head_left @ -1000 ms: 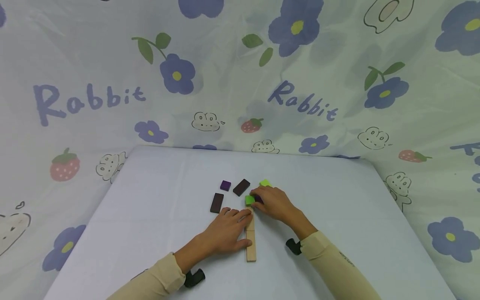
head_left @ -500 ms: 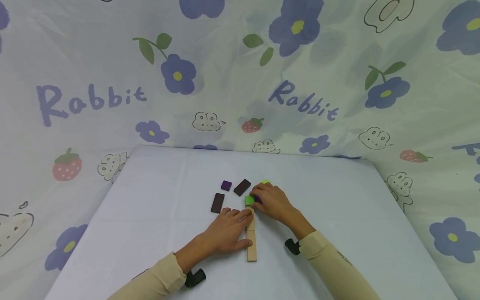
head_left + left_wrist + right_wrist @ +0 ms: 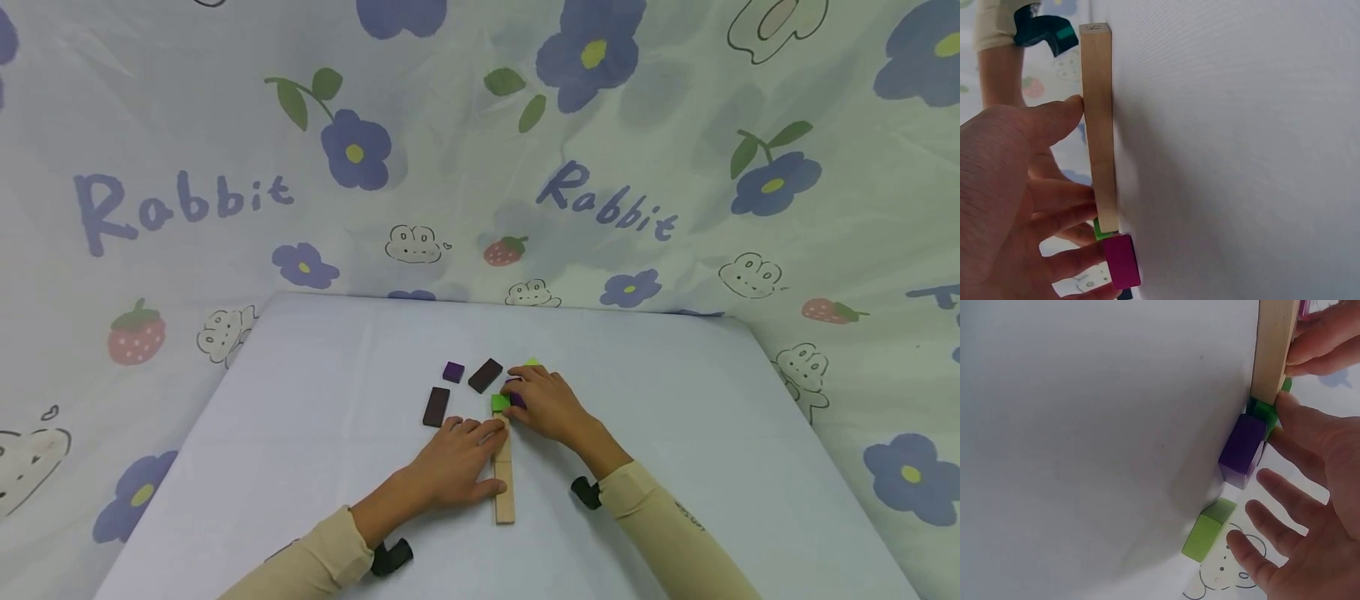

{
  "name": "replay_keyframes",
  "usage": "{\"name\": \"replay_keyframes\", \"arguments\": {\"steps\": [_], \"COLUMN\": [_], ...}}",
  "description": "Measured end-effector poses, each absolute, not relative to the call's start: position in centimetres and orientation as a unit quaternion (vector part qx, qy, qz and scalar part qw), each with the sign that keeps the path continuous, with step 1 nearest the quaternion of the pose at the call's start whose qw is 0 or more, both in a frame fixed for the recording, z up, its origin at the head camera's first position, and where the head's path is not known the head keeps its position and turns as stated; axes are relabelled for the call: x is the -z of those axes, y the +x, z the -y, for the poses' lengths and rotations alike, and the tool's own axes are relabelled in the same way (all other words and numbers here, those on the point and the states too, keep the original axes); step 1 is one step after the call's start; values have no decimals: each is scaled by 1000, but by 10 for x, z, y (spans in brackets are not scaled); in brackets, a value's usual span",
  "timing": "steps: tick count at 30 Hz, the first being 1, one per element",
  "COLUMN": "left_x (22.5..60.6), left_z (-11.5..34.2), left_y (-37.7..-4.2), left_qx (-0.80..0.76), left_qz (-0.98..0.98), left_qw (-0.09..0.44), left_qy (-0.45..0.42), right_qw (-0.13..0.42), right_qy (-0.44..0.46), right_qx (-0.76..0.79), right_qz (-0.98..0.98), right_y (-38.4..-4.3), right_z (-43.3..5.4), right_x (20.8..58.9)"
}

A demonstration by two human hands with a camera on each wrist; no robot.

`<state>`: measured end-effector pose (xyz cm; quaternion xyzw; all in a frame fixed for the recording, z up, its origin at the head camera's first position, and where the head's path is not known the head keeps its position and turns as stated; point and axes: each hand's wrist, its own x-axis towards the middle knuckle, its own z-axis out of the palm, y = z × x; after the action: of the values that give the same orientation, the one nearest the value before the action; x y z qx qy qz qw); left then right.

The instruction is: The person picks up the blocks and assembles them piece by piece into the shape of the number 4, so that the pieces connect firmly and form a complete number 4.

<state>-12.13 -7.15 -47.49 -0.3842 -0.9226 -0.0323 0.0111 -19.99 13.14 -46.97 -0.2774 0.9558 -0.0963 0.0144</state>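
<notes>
Two plain wooden blocks [image 3: 503,483] lie end to end in a row pointing away from me. My left hand [image 3: 452,467] rests along their left side, thumb and fingertips at the wood. At the far end sits a green block [image 3: 500,403]; my right hand [image 3: 550,405] pinches it between thumb and index finger. Beside it, under the right hand, a purple block [image 3: 1243,450] is partly hidden in the head view. The other right fingers spread loosely over a lime block [image 3: 1204,534]. In the left wrist view, a magenta-looking block [image 3: 1122,261] overlaps the left fingertips.
Two dark brown blocks [image 3: 437,407] and a small purple block [image 3: 453,372] lie beyond the left hand on the white table [image 3: 337,400]. Behind the table hangs a flower-and-rabbit patterned cloth [image 3: 465,167]. Black wrist-worn pieces [image 3: 392,557] stick out below the sleeves.
A right-hand finger has lifted slightly off toward the right, showing more of the purple block. The left hand and the wooden row stay as they were.
</notes>
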Motion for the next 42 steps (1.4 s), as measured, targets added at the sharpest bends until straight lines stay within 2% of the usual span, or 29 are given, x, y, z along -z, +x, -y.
{"name": "replay_keyframes", "arguments": {"steps": [18, 26, 42], "left_x": [476, 476, 475], "left_z": [71, 72, 71], "left_y": [-120, -120, -120], "left_qx": [34, 40, 32], "left_qz": [923, 919, 922], "left_qw": [11, 30, 14], "left_qy": [-384, -391, -385], "right_qw": [24, 26, 13], "right_qy": [-280, -275, -287], "right_qx": [99, 98, 111], "right_qz": [-954, -956, -951], "right_y": [-199, -199, -200], "right_z": [-133, -132, -131], "right_x": [470, 471, 472]}}
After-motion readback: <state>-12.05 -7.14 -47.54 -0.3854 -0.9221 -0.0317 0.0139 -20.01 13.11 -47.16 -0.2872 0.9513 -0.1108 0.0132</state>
